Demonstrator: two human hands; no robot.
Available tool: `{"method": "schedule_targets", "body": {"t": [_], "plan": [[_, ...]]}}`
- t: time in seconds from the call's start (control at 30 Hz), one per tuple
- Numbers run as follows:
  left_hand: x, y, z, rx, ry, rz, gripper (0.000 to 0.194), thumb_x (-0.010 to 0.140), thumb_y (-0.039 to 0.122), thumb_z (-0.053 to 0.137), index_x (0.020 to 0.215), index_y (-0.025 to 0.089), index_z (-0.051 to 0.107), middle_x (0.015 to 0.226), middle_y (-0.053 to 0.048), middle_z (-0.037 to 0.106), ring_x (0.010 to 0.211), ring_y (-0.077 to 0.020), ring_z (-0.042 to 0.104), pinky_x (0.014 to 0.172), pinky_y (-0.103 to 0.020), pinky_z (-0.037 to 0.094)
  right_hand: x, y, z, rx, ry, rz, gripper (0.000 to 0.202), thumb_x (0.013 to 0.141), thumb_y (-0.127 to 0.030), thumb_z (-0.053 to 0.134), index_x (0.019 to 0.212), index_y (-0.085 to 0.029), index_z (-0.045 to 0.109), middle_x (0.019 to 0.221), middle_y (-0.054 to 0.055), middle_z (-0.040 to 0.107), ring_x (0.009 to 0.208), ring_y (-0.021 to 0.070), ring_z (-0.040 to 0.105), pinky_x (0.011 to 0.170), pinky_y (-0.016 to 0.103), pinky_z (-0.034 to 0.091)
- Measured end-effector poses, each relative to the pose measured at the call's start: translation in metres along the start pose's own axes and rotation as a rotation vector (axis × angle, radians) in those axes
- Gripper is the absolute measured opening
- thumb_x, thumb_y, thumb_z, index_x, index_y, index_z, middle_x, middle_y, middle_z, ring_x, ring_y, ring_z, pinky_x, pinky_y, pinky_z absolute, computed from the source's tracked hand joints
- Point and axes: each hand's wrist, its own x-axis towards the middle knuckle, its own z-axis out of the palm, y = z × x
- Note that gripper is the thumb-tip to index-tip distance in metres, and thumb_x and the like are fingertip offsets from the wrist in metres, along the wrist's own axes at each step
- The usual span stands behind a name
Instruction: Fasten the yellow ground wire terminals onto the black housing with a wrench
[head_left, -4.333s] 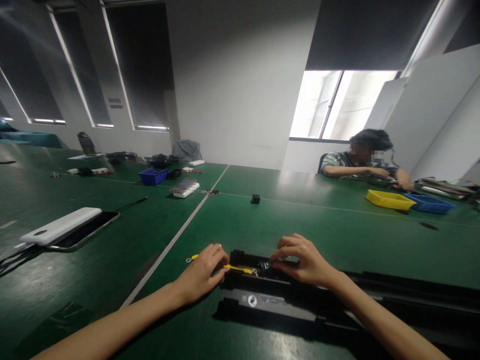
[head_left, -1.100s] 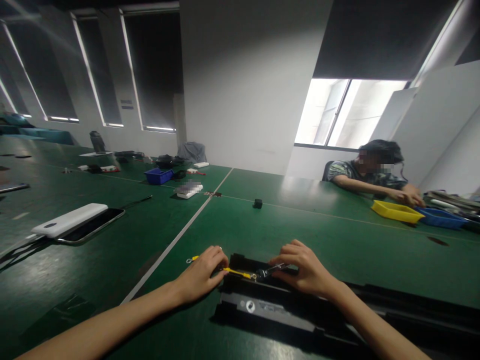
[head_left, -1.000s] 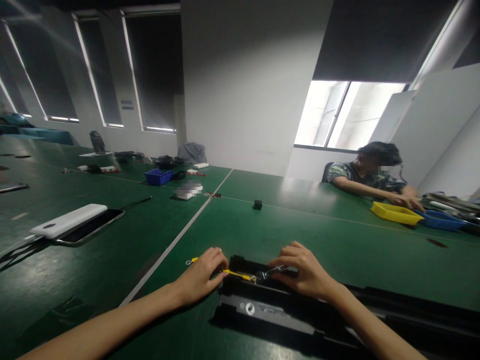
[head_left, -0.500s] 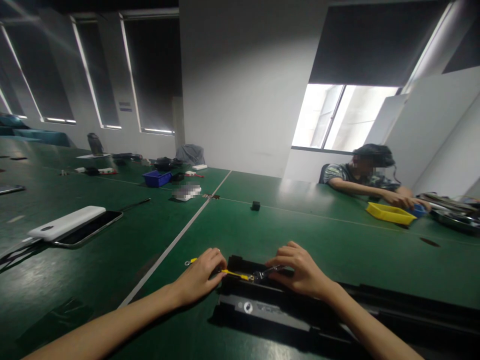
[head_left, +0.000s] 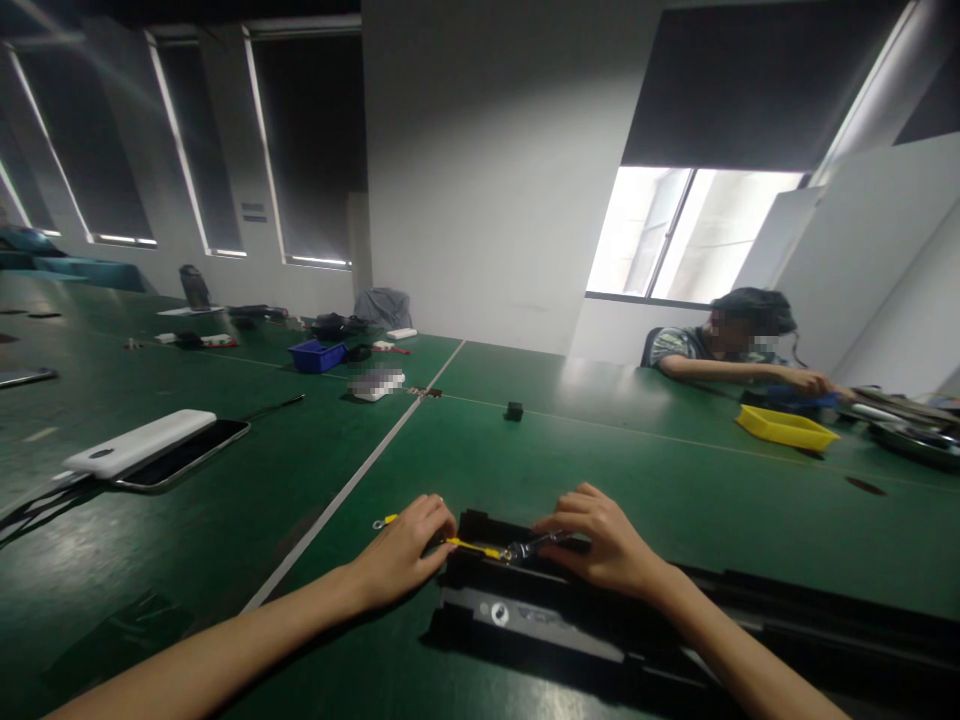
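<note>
A yellow cable (head_left: 474, 547) with ring terminals runs through the closed fingers of my left hand (head_left: 411, 540). One ring pokes out left of the hand; the other lies inside the left end of a long black housing (head_left: 559, 640). My right hand (head_left: 600, 535) is above the housing, its fingers closed on a metal wrench (head_left: 536, 545). The wrench head meets the cable's right ring terminal. My right palm hides part of the wrench.
On the green table (head_left: 420, 460) are a white power bank (head_left: 142, 443), a phone (head_left: 187, 455), a small black block (head_left: 514, 411), a blue bin (head_left: 317, 356) and a yellow tray (head_left: 786, 430). Across the table sits a person (head_left: 675, 350) in a cap.
The other person's hands have shifted near the blue object behind the yellow tray. My own hands keep almost the same pose, and the view has moved slightly.
</note>
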Motion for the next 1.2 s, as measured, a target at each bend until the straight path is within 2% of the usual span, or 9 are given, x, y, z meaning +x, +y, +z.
{"method": "schedule_targets", "body": {"t": [0.77,0.93,1.2], "plan": [[-0.0003,0.0021,-0.0004,0.013,0.008,0.007,0.009,0.085,0.010,0.051,0.088,0.018,0.052,0.094,-0.002,0.052,0.090,-0.0174,0.048,0.078,-0.028,0.042,-0.0006,0.0008,0.0021,0.029,-0.001,-0.002,0.018,0.082,-0.033,0.064,0.096,-0.023,0.069,0.073,0.002,0.064,0.068,0.0156,0.054,0.065,0.029,0.033],[-0.0008,-0.0018,0.0012,-0.006,0.016,0.022,0.010,0.085,0.009,0.052,0.089,0.018,0.052,0.095,-0.002,0.052,0.089,-0.0167,0.048,0.078,-0.027,0.041,-0.0041,0.0033,0.0018,0.052,0.019,0.025,0.025,0.080,-0.034,0.065,0.101,-0.022,0.067,0.076,0.003,0.064,0.070,0.0169,0.055,0.065,0.030,0.035],[-0.0007,-0.0012,0.0014,-0.033,0.021,0.020,0.008,0.086,0.011,0.052,0.090,0.018,0.053,0.094,-0.002,0.052,0.088,-0.0168,0.048,0.076,-0.027,0.041,-0.0049,0.0049,-0.0022,0.026,0.035,0.048,0.021,0.082,-0.033,0.063,0.099,-0.021,0.068,0.074,0.003,0.064,0.069,0.0164,0.055,0.067,0.030,0.036]]}}
